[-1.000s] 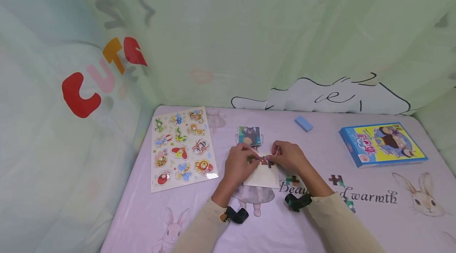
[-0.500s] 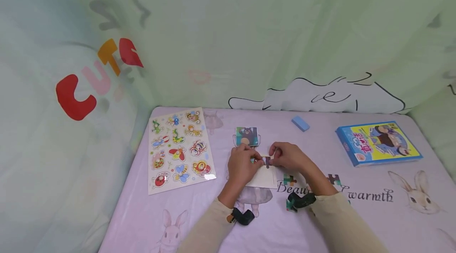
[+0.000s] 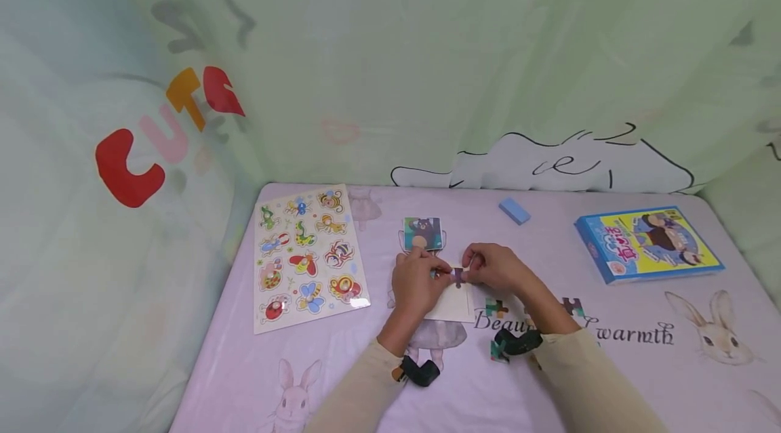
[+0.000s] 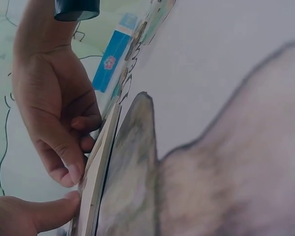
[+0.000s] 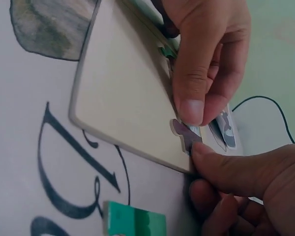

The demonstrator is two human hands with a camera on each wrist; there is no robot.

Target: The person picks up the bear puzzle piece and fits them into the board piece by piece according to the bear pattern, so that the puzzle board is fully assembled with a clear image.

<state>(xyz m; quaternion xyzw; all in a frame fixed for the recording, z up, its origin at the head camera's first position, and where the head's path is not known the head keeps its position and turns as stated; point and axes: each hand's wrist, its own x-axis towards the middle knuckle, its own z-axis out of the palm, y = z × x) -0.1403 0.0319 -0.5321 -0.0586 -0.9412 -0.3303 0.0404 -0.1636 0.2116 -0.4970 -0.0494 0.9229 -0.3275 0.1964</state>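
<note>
A cream puzzle board (image 3: pixel 449 307) lies on the table in front of the person. At its far right corner sits a small dark purple-brown jigsaw piece (image 5: pixel 186 133). My left hand (image 3: pixel 419 284) pinches at that piece's left edge with thumb and index finger. From the other side my right hand (image 3: pixel 497 267) has its thumb and fingertips on the same piece. In the right wrist view a green bit of another piece (image 5: pixel 167 52) shows under the left hand, which hides most of the board's far edge. Just beyond the board lies a square bear picture card (image 3: pixel 422 234).
An insect peg board (image 3: pixel 311 257) lies on the left, and a blue and yellow box (image 3: pixel 649 243) on the right. A blue block (image 3: pixel 514 211) is toward the back. Loose jigsaw pieces, among them a brown one (image 3: pixel 572 306) and a green one (image 3: pixel 499 350), lie near the right forearm.
My left hand has moved slightly right, closer to the right hand, covering brown pieces that showed between them. The purple-brown piece now shows between the fingertips. The head view has shifted slightly.
</note>
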